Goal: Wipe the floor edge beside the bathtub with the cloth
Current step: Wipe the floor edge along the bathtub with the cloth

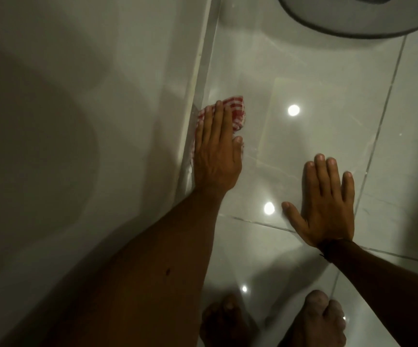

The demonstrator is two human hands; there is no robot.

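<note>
A red-and-white checked cloth [235,110] lies on the glossy floor against the base of the white bathtub [102,96]. My left hand [215,151] presses flat on top of it, fingers together, pointing along the floor edge [200,78]; most of the cloth is hidden under the palm. Further right, my right hand [325,204] rests flat on the tiled floor [303,71] with fingers spread and nothing in it.
The tub's side fills the left half of the view. A dark-rimmed round object [353,18] sits at the top right. My two bare feet [273,321] stand at the bottom. Grout lines and bright light reflections cross the tiles.
</note>
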